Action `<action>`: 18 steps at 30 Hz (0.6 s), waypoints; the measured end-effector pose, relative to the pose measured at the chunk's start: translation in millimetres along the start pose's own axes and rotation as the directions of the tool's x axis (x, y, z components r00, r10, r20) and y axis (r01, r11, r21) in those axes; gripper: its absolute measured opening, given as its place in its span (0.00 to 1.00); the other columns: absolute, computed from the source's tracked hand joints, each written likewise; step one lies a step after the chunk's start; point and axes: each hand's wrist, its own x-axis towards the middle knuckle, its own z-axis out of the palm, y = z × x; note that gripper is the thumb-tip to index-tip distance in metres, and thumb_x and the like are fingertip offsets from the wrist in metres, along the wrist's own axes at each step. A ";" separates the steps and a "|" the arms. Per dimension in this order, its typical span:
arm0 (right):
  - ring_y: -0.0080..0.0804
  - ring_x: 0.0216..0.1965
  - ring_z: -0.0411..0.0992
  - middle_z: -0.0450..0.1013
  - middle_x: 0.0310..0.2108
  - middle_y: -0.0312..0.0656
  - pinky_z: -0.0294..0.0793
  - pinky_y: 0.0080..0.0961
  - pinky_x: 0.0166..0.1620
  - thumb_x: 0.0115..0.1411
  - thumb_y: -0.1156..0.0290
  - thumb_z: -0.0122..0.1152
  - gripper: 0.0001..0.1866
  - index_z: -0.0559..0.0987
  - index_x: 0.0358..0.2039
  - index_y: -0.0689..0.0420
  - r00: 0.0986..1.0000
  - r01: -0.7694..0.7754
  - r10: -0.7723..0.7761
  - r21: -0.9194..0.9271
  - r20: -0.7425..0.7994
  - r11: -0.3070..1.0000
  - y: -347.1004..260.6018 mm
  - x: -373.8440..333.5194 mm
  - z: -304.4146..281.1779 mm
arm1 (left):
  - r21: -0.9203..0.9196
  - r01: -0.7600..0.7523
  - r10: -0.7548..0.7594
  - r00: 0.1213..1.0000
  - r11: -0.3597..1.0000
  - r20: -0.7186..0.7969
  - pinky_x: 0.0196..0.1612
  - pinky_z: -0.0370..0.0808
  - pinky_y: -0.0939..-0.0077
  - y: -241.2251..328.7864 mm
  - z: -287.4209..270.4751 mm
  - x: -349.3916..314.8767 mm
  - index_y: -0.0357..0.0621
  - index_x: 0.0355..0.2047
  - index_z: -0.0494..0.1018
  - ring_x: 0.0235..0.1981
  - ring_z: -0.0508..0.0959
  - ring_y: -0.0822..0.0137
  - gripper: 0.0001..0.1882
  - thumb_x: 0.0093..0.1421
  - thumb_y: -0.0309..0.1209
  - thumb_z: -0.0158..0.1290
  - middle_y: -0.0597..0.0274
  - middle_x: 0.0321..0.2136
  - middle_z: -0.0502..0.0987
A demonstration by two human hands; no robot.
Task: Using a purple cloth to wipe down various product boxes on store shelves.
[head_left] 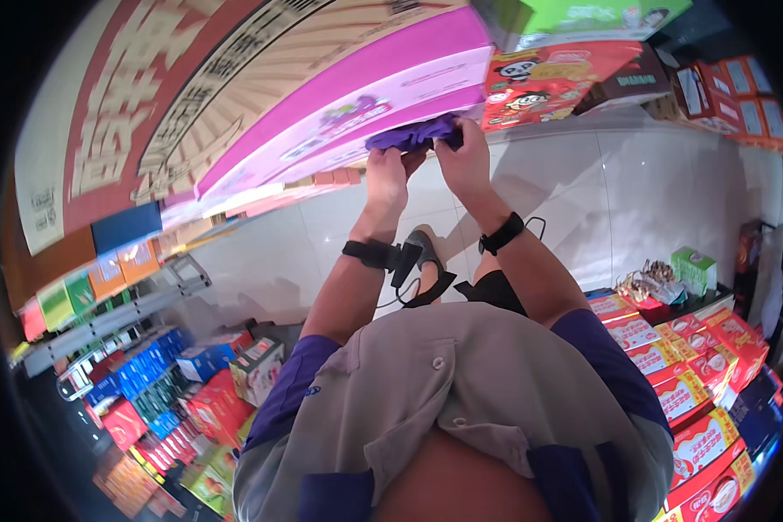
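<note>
Both hands, left [386, 177] & right [464, 161], grip purple handle [413, 133], prob. of pink box [357, 109].

Purple cloth [416, 133]: soft fabric, matt, crumpling between left hand [386, 178] and right hand [464, 161]. Pink box [357, 104]: cardboard, printed faces showing a light sheen. Floor [583, 183]: pale tiles, smooth, glossy, reflecting light. Wristbands [501, 233]: black, matt. Shirt [461, 391]: grey woven cloth, matt, creasing. Red cartons [696, 391]: glossy printed card.
</note>
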 end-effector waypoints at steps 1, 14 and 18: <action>0.47 0.40 0.73 0.72 0.37 0.51 0.72 0.36 0.44 0.52 0.75 0.62 0.16 0.74 0.42 0.63 0.998 0.062 -0.061 -0.003 0.021 0.998 -8.1 -3.4 10.6 | -0.051 -0.026 0.026 1.000 0.998 -0.006 0.48 0.81 0.64 4.4 -13.6 -2.2 0.36 0.52 0.67 0.41 0.81 0.56 0.18 0.63 0.22 0.36 0.50 0.43 0.78; 0.51 0.40 0.75 0.76 0.38 0.51 0.74 0.38 0.44 0.52 0.77 0.65 0.15 0.78 0.42 0.61 0.852 0.393 -0.368 0.011 0.373 0.920 -64.0 -45.5 153.8 | -0.134 -0.199 0.151 0.940 0.971 -0.305 0.45 0.84 0.59 61.2 -166.1 -12.1 0.29 0.49 0.64 0.41 0.80 0.50 0.16 0.66 0.23 0.33 0.43 0.43 0.74; 0.50 0.41 0.75 0.76 0.37 0.51 0.74 0.39 0.44 0.53 0.74 0.64 0.15 0.78 0.42 0.60 0.774 0.499 -0.391 -0.100 0.499 0.861 -45.0 -49.3 182.9 | -0.191 -0.106 0.034 0.938 0.976 -0.345 0.45 0.84 0.62 39.6 -203.3 13.3 0.28 0.49 0.65 0.40 0.81 0.54 0.16 0.63 0.22 0.35 0.45 0.42 0.75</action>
